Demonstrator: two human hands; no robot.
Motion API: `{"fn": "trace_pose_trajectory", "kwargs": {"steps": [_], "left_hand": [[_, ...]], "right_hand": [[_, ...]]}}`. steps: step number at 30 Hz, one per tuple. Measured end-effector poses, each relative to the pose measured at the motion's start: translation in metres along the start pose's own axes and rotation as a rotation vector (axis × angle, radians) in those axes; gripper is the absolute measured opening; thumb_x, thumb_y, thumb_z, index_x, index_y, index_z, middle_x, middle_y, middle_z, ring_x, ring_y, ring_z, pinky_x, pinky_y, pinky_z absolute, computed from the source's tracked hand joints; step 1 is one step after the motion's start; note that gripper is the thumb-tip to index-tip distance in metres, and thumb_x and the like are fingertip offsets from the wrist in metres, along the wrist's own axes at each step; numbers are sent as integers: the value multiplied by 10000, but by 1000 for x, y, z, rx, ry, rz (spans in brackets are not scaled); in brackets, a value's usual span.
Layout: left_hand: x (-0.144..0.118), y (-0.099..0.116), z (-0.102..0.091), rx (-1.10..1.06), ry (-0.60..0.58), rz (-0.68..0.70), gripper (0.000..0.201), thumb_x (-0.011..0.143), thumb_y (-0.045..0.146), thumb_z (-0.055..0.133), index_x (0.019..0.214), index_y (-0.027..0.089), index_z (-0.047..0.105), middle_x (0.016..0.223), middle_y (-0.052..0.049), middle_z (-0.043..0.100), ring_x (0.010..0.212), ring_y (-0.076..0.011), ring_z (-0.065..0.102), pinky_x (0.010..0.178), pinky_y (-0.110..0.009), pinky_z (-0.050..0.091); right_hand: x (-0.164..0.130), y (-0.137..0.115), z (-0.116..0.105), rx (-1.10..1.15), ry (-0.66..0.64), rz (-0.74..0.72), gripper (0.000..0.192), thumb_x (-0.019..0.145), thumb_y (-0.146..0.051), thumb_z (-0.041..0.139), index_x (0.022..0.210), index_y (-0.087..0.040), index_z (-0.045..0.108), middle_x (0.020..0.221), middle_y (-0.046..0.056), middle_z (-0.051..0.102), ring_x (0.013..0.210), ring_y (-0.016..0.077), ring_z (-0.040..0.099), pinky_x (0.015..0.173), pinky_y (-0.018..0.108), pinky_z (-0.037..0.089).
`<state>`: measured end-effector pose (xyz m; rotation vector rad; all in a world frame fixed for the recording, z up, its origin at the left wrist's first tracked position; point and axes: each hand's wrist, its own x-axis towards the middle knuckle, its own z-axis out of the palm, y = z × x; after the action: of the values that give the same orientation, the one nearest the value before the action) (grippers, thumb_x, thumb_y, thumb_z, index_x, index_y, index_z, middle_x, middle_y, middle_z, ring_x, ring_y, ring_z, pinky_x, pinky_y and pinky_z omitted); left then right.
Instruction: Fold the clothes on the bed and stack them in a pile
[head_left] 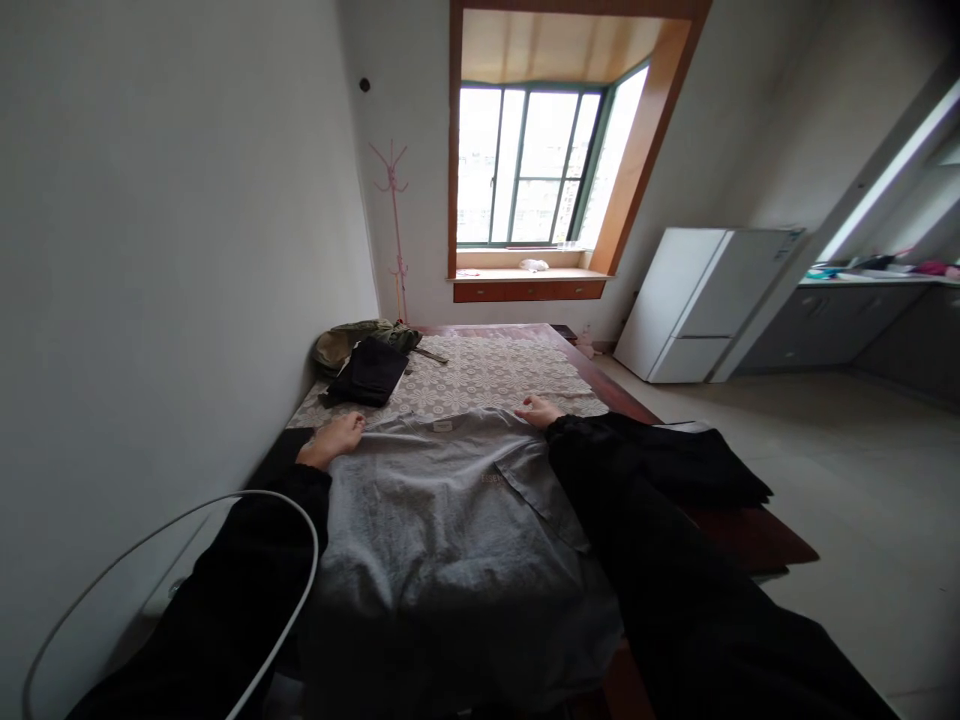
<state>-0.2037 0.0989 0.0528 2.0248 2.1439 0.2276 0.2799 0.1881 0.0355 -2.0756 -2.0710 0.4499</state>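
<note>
A grey shirt (442, 510) lies spread flat on the table, collar pointing away from me. My left hand (334, 439) rests on its far left shoulder corner, fingers curled onto the cloth. At the far right shoulder, my right hand (537, 411) presses on the fabric near the collar. Both arms wear black sleeves. Whether either hand pinches the cloth or only lies on it cannot be told.
A lace cloth (487, 375) covers the table's far half, with a black garment (369, 372) and an olive bag (352, 340) at its left. Dark clothing (690, 465) lies at the right edge. A white wall runs along the left; a white fridge (694, 300) stands far right.
</note>
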Motion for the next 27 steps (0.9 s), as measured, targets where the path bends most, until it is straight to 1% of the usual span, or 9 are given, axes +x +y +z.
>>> {"fn": "trace_pose_trajectory", "kwargs": {"steps": [2,5,8,10,14,18,20,24,27], "left_hand": [[14,21,12,-23,30,10,341,1019,324,401,1187,203,672,1258,-135,718,1162,-247,662,954,-324,475],[27,41,24,-37,75,1,323,990,380,472,1111,193,706,1211,-169,726,1139,-301,666,935,-386,480],[34,46,31,-95,99,3,284,902,433,613,1021,201,723,1101,-149,755,1070,-324,688,881,-391,496],[37,44,34,-158,115,24,255,876,415,647,1003,205,718,1054,-119,764,1027,-298,700,849,-354,500],[38,38,40,-271,204,62,273,968,394,528,1144,225,650,1124,-81,751,1014,-224,700,848,-302,498],[35,37,43,-323,371,71,296,1006,427,483,1188,235,616,1121,-85,741,1045,-242,687,887,-333,491],[35,37,45,-252,348,76,277,1008,393,486,1186,228,620,1138,-97,735,1089,-260,672,915,-353,483],[37,33,50,-171,231,83,227,982,291,525,1173,225,629,1180,-94,733,1145,-269,647,959,-379,464],[37,29,51,-193,240,60,249,959,260,557,1195,214,618,1172,-97,731,1137,-261,644,962,-378,466]], "right_hand": [[5,-13,5,-27,26,22,387,944,-466,568,1172,-174,680,1212,164,713,1138,277,663,897,345,505],[6,-23,12,-61,51,43,384,907,-523,602,1046,-188,728,1118,160,744,1090,287,689,870,355,508],[4,-21,15,-64,47,0,344,831,-540,685,865,-204,750,958,114,767,978,263,710,793,310,504],[2,-17,14,-47,40,-62,277,819,-490,710,781,-218,738,874,64,765,906,217,706,746,263,483],[-2,-11,17,-2,108,-148,203,935,-391,597,955,-227,715,976,41,765,931,185,685,748,242,453],[-9,-9,31,20,348,-41,322,1054,-403,384,1162,-218,625,1065,104,748,957,239,686,760,296,434],[-11,-9,38,5,374,-8,309,1053,-412,395,1174,-228,611,1042,113,749,943,260,692,763,314,430],[-12,-8,43,-33,251,-111,277,999,-429,524,1178,-244,627,1129,113,738,1051,285,675,884,352,454],[-15,-7,41,-37,326,-214,317,974,-371,556,1254,-239,624,1279,118,681,1201,295,608,1026,398,437]]}}
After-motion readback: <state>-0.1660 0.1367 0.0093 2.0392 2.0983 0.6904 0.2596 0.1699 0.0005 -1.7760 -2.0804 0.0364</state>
